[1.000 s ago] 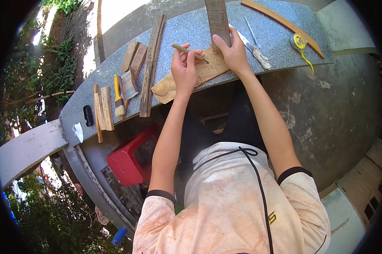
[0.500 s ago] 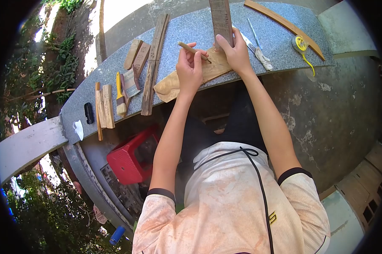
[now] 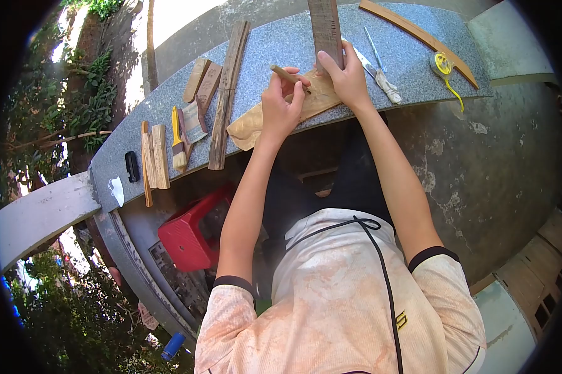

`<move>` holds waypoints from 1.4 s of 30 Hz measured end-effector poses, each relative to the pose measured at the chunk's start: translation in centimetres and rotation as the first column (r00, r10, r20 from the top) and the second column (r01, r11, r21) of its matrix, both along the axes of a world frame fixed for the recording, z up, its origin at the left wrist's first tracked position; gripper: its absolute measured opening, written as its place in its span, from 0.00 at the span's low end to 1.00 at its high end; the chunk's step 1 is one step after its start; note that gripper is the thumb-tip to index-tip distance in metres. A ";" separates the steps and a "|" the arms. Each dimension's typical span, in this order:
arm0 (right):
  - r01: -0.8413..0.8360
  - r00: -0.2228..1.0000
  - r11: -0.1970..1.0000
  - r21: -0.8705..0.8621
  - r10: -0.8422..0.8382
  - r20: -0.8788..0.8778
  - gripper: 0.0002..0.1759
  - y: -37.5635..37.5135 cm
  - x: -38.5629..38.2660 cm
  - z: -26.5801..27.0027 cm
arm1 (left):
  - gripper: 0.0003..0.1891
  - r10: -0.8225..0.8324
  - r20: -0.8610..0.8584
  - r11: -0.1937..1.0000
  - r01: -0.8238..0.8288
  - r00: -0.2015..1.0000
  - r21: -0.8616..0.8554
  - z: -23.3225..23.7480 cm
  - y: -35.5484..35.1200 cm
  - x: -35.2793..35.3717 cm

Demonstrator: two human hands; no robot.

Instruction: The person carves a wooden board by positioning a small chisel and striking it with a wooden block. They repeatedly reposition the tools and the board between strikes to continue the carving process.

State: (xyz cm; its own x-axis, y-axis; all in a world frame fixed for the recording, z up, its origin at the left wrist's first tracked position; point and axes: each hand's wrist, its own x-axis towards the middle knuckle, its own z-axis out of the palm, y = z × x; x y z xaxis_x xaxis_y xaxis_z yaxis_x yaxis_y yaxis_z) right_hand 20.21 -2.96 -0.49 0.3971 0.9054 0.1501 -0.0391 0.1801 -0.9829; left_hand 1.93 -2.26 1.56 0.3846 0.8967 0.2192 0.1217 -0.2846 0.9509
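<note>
While right hand (image 3: 347,78) pins board (image 3: 248,128), left hand (image 3: 277,105) grips tool (image 3: 283,73).

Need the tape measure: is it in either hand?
No, the tape measure lies on the granite slab, away from left hand and right hand.

Harsh overhead sunlight, crisp shadows, strong fisheye warp, black vignette at edges.
</note>
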 end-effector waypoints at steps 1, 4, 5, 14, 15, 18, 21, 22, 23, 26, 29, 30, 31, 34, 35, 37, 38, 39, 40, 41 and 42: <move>0.000 1.000 1.000 -0.002 0.000 -0.001 0.32 0.0 0.0 0.0 | 0.13 -0.007 -0.031 1.000 0.008 1.000 0.024 0.1 0.0 0.0; 0.003 1.000 1.000 -0.004 -0.003 -0.001 0.33 0.0 0.0 0.0 | 0.12 -0.028 -0.074 0.994 0.036 0.997 0.104 0.2 -0.1 0.0; 0.006 1.000 1.000 -0.003 -0.006 -0.001 0.33 0.0 0.0 -0.1 | 0.11 -0.035 -0.081 0.990 0.046 0.996 0.131 0.2 -0.1 0.0; 0.007 1.000 1.000 -0.002 -0.007 0.004 0.32 -0.1 -0.1 0.2 | 0.07 -0.063 -0.129 0.960 0.095 0.990 0.263 0.8 -0.2 0.0; 0.007 1.000 1.000 0.001 -0.007 -0.001 0.31 0.0 -0.1 0.2 | 0.07 -0.075 -0.148 0.958 0.112 0.986 0.265 1.0 -0.2 0.0; 0.011 1.000 1.000 0.001 -0.011 -0.017 0.31 0.0 -0.1 0.1 | 0.07 -0.109 -0.186 0.949 0.158 0.977 0.273 1.4 -0.2 -0.2; 0.008 1.000 1.000 0.005 -0.008 -0.010 0.31 0.0 0.0 0.1 | 0.06 -0.136 -0.222 0.937 0.199 0.965 0.287 1.6 0.2 -0.3; 0.005 1.000 1.000 0.002 -0.005 -0.010 0.31 0.0 0.0 0.1 | 0.06 -0.143 -0.254 0.931 0.217 0.957 0.292 1.7 0.3 -0.3; 0.000 1.000 1.000 0.000 0.000 -0.010 0.31 0.0 0.0 0.0 | 0.06 -0.148 -0.285 0.926 0.234 0.947 0.297 1.7 0.4 -0.3; -0.031 1.000 0.999 -0.032 0.031 0.004 0.29 -0.2 0.2 0.3 | 0.06 -0.175 -0.257 0.927 0.247 0.950 0.283 1.9 0.6 -0.4; -0.048 0.999 0.998 -0.044 0.049 0.010 0.28 -0.2 0.3 0.3 | 0.06 -0.168 -0.263 0.924 0.245 0.950 0.295 1.6 0.8 -0.6; -0.051 0.999 0.998 -0.043 0.051 0.010 0.28 -0.2 0.3 0.4 | 0.06 -0.167 -0.266 0.926 0.244 0.949 0.289 1.6 0.7 -0.6; -0.051 0.999 0.998 -0.045 0.052 0.012 0.28 -0.2 0.3 0.4 | 0.06 -0.167 -0.268 0.928 0.243 0.949 0.283 1.5 0.7 -0.7; -0.055 0.998 0.997 -0.047 0.056 0.020 0.28 -0.3 0.4 0.4 | 0.07 -0.153 -0.230 0.949 0.208 0.961 0.237 1.6 0.4 -0.9; -0.057 0.998 0.997 -0.046 0.058 0.023 0.28 -0.2 0.4 0.4 | 0.07 -0.145 -0.209 0.958 0.190 0.967 0.216 1.6 0.3 -1.0; -0.047 0.999 0.998 -0.033 0.047 0.013 0.28 -0.2 0.3 0.5 | 0.07 -0.121 -0.180 0.964 0.158 0.976 0.213 1.3 -0.1 -1.0; -0.034 0.999 0.999 -0.019 0.034 0.003 0.29 -0.2 0.2 0.5 | 0.07 -0.107 -0.165 0.967 0.141 0.980 0.211 1.2 -0.3 -1.0; -0.022 1.000 1.000 -0.007 0.022 -0.008 0.30 -0.2 0.1 0.5 | 0.07 -0.099 -0.167 0.968 0.134 0.981 0.212 1.2 -0.4 -1.0; -0.026 1.000 1.000 -0.018 0.026 0.000 0.30 -0.2 0.1 0.5 | 0.07 -0.090 -0.168 0.969 0.125 0.982 0.212 1.1 -0.4 -1.0; -0.029 1.000 0.999 -0.029 0.029 0.008 0.30 -0.2 0.2 0.5 | 0.07 -0.080 -0.169 0.970 0.116 0.982 0.212 1.1 -0.5 -1.0; -0.032 0.999 0.999 -0.040 0.033 0.016 0.30 -0.2 0.2 0.4 | 0.06 -0.087 -0.176 0.967 0.125 0.981 0.222 1.2 -0.5 -1.0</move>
